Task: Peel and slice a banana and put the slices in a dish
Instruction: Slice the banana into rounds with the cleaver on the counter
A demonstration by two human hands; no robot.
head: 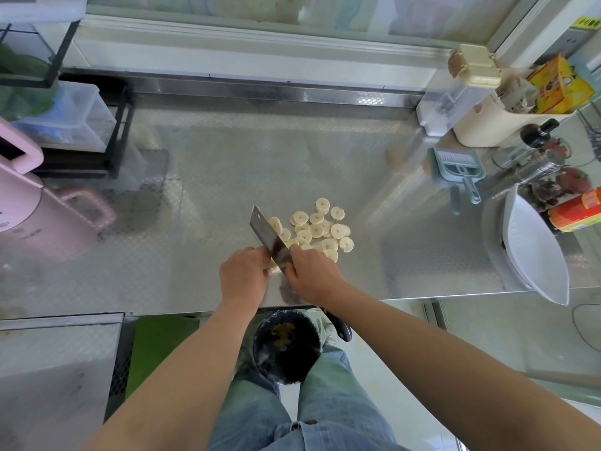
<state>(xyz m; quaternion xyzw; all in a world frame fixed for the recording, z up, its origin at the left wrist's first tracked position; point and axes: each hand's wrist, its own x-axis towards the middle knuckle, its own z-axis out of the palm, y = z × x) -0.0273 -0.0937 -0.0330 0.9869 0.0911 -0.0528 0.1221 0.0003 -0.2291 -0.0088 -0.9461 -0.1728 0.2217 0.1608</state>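
Near the counter's (227, 177) front edge, the right hand (312, 275) grips the cleaver (270, 237) over a banana stub (274, 267) pinched by the left hand (244, 271), beside heaped slices (317, 231); fingertips that close risk a nick.

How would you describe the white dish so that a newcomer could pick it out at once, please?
Start at the patterned steel worktop and follow its front edge to the far right. There, beside the red and yellow can, lies the large white dish. It alone is plain white with a pointed, boat-like rim, unlike the small blue plastic dustpan farther back.
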